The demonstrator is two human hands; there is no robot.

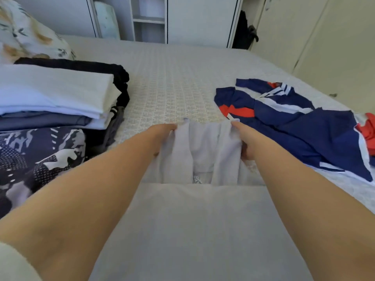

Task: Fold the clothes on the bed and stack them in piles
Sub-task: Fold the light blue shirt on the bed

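A stack of folded clothes [54, 98] sits at the left on the white textured bedspread [172, 78], with pale blue and white pieces on top, grey-blue ones under them and black fabric behind; a folded navy, grey and white patterned garment [38, 157] lies just in front of it. At the right an unfolded navy sports shirt with white stripes and red patches [294, 122] sprawls across the cover, close to the right forearm. A floral pillow [26, 35] rests at the far left, and white wardrobe doors and open shelves [149, 19] stand beyond the bed. The pale lilac-grey garment [203, 220] lies in the middle, directly before the person, smooth and broad near the camera, its far end gathered into soft vertical folds with a small zip showing. The left hand [162, 136] grips the far left edge of that gathered end, fingers curled round the cloth; the right hand [243, 138] pinches the far right edge likewise. Bare bedspread stretches beyond the hands, between the stack and the sports shirt.
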